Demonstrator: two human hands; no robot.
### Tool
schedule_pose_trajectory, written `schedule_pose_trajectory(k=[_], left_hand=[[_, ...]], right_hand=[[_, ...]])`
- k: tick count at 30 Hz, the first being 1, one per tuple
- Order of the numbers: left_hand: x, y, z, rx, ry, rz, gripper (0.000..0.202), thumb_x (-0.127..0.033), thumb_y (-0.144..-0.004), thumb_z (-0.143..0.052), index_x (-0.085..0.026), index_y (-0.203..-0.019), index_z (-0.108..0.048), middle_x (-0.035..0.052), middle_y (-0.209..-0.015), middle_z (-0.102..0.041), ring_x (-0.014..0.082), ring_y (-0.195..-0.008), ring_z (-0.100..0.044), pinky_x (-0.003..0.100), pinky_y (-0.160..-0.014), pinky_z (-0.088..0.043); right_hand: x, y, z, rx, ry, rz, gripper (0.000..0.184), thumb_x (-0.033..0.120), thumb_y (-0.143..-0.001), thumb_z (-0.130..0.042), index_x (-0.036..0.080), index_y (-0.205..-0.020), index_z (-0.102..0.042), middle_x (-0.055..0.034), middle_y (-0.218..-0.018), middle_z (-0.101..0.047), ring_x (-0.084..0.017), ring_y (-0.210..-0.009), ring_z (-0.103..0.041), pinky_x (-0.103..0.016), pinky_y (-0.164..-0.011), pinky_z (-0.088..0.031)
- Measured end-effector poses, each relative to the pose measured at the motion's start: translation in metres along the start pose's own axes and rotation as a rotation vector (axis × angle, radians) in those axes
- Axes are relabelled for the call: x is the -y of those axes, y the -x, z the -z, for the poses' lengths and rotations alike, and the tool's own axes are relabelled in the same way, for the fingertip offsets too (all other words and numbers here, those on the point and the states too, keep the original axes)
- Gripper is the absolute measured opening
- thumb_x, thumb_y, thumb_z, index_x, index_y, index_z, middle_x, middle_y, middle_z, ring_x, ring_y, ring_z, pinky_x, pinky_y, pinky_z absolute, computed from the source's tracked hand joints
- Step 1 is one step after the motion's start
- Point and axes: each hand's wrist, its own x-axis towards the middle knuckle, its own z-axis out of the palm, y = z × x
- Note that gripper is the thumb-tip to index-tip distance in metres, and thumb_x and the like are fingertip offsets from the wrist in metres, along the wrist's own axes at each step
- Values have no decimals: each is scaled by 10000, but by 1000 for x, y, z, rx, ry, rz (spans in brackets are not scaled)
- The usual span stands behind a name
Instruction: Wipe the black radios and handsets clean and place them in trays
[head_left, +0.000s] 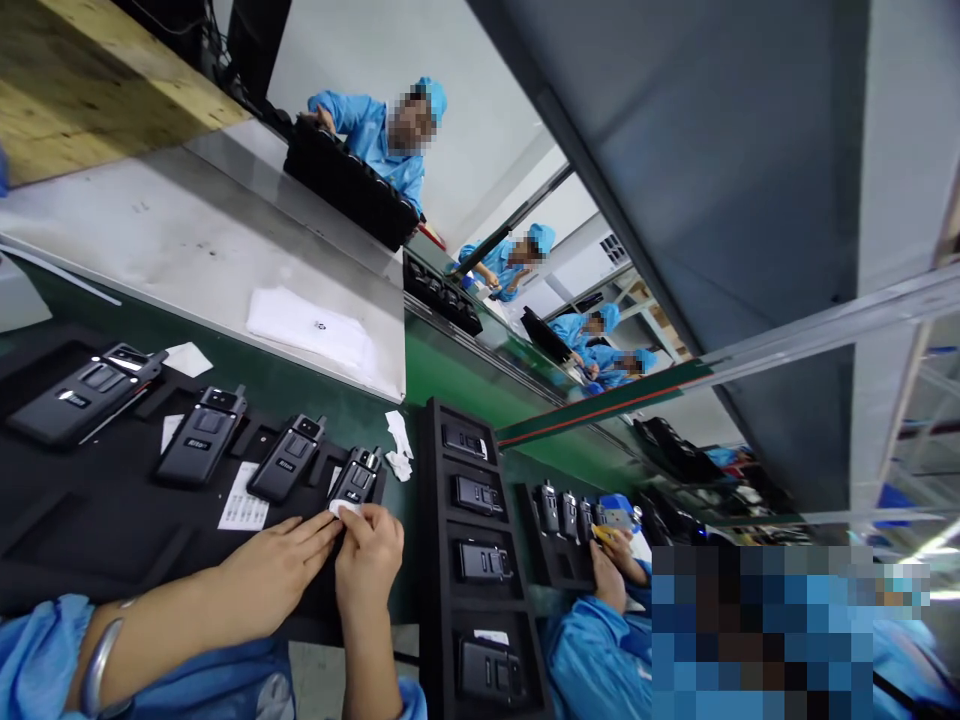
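A row of dark handheld radio-like devices lies on a black foam tray [97,520]. My hands are at the lower end of the rightmost handheld device [361,472] in that row. My right hand [369,550] pinches a small white piece [343,507] against this end; whether it is paper or cloth, I cannot tell. Fingers stretched out, my left hand [296,550] touches the same end from the left. Left of it lie another device [286,460] and a printed white label sheet [244,500]. Crumpled white scraps [399,450] lie just beyond the device.
To the right stands a black compartment tray [439,540] holding several devices. Past it, a co-worker's hand [611,570] works at another tray of devices. A folded white cloth [311,325] rests on the pale board ahead. Several co-workers sit along the line.
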Motion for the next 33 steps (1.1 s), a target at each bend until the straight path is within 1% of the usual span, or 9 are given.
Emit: schedule_pose_trajectory(k=[8,11,14,16,18,22,25,29,33], left_hand=[[-1,0,-1,47,-39,17,552,-70,-836,-458,-118,-1372,-583,131,-1499,-502,289,-1402,-450,435,-1067,-446],[-1,1,-1,47,-52,6,553,-74,-833,-458,-126,-1367,-592,113,-1521,-472,282,-1419,-427,422,-1073,-446],[-1,2,-3,19,-42,15,573,-64,-826,-454,-139,-1379,-583,96,-1535,-454,274,-1428,-415,407,-1072,-450],[-1,3,-3,14,-25,25,591,-51,-814,-452,-145,-1384,-579,91,-1540,-447,269,-1435,-404,405,-1079,-445],[-1,2,-3,39,-6,30,594,-45,-814,-443,-139,-1385,-578,96,-1546,-435,272,-1441,-395,413,-1083,-444],[-4,-1,6,125,11,38,580,-36,-827,-416,-104,-1380,-576,116,-1557,-394,301,-1446,-382,446,-1076,-457],[-6,-3,15,178,7,46,575,-36,-830,-411,-92,-1380,-572,119,-1562,-378,310,-1450,-371,456,-1080,-461],[-8,-4,20,218,6,41,602,-35,-799,-447,-85,-1389,-559,123,-1564,-364,323,-1450,-365,464,-1086,-460],[-6,-3,14,183,30,51,583,-29,-811,-444,-97,-1374,-575,115,-1561,-382,312,-1449,-370,456,-1089,-459]], right_hand=[[4,-4,0,0,29,-2,365,36,-814,-592,317,-943,-787,-23,-842,-657,-178,-784,-591,-349,-808,-397],[-15,-11,10,-74,51,-63,354,31,-813,-557,299,-856,-785,-18,-840,-660,-174,-778,-606,-312,-769,-425],[-44,-11,19,-212,93,-152,339,78,-878,-476,229,-924,-775,-66,-913,-654,-187,-807,-629,-285,-701,-450],[-60,0,16,-252,128,-185,355,107,-901,-428,203,-953,-766,-91,-929,-644,-197,-780,-629,-280,-633,-439],[-71,18,6,-228,192,-185,383,111,-889,-407,211,-1001,-758,-96,-953,-647,-202,-761,-628,-278,-597,-429],[-82,48,-19,-134,298,-234,452,119,-880,-395,214,-1201,-698,-130,-1136,-625,-245,-920,-654,-318,-695,-492],[-87,55,-26,-129,254,-292,478,129,-878,-387,193,-1264,-662,-159,-1251,-574,-273,-1014,-644,-350,-754,-512],[-91,57,-23,-195,127,-254,453,136,-865,-397,158,-1219,-680,-175,-1279,-554,-280,-1103,-611,-365,-850,-506],[-84,37,-10,-242,36,-284,398,276,-951,-416,125,-1212,-675,-176,-1189,-587,-261,-1069,-621,-347,-863,-500]])
